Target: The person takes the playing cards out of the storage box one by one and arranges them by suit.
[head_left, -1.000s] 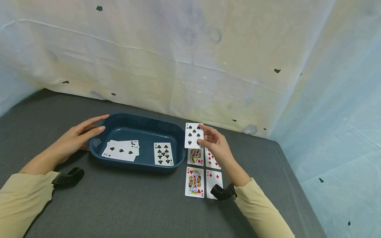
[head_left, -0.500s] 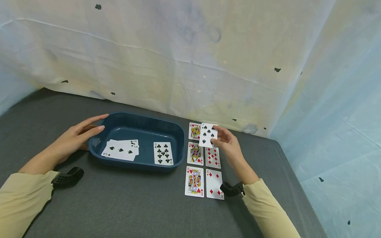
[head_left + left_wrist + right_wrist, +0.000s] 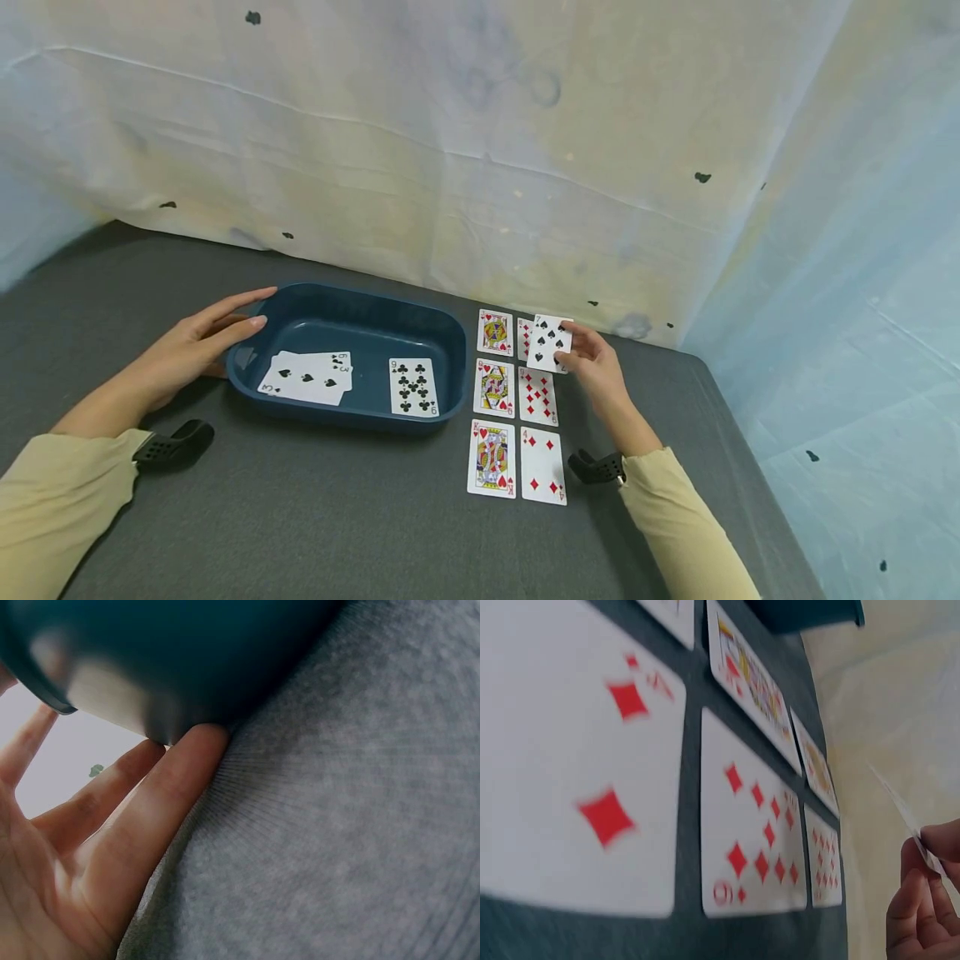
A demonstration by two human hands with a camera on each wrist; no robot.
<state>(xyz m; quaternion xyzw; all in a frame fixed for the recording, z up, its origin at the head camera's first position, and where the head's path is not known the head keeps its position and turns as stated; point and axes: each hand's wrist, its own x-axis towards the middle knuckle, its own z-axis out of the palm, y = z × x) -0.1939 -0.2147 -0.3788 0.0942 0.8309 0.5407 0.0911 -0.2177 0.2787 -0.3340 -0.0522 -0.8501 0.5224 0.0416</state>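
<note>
In the head view my right hand [image 3: 600, 367] pinches a seven of spades [image 3: 547, 343] between thumb and fingers. The right wrist view shows this card [image 3: 904, 814] nearly edge-on, raised off the table. It partly covers a diamond card [image 3: 522, 339] at the back of the right-hand column. My left hand [image 3: 191, 346] rests against the left end of a dark blue tray [image 3: 345, 417], its fingers extended along the wall. Inside the tray lie a three of spades [image 3: 303, 377], overlapping another black card, and a nine of clubs [image 3: 413, 387].
Right of the tray, cards lie face up in two columns: jack of hearts [image 3: 495, 332], queen of hearts [image 3: 494, 388], king of hearts [image 3: 492, 458], nine of diamonds [image 3: 537, 397] and four of diamonds [image 3: 543, 465]. Behind the grey table [image 3: 337, 517] hangs a pale curtain [image 3: 390, 167].
My right hand has carried the seven of spades rightward, from beside the tray to over the back diamond card. The jack of hearts has come into sight. My left hand stays put.
</note>
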